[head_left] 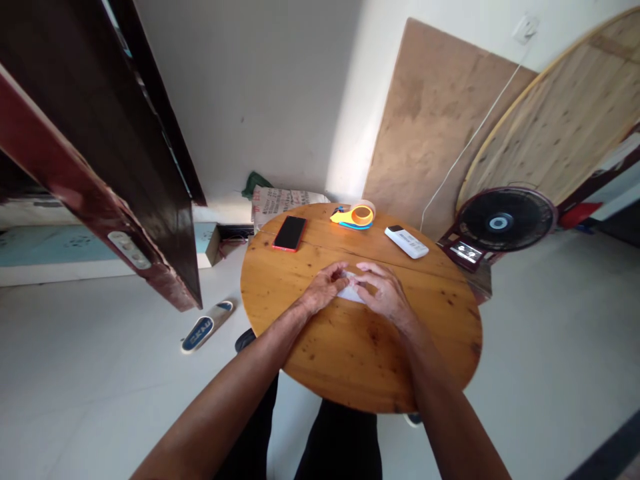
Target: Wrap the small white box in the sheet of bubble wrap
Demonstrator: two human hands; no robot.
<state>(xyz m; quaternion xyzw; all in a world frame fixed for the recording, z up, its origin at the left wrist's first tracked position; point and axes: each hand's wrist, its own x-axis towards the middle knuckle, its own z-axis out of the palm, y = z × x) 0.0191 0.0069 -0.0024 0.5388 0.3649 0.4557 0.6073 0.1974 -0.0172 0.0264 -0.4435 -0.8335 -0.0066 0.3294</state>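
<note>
A small white sheet, perhaps paper (352,293), lies at the middle of the round wooden table (345,360). My left hand (324,289) holds its left side, with the thumb pressed on it and the fingers curled. From the right, my right hand (385,293) pinches at the upper part of the sheet with thumb and forefinger, the other fingers bent. Both hands partly cover the sheet, so its full shape is hidden.
Beyond my hands are a red-edged phone (290,233), an orange and blue tape dispenser (354,216) and a white remote-like device (407,241). A black fan (506,220) stands right of the table. A slipper (207,327) lies on the floor near the open door (95,147).
</note>
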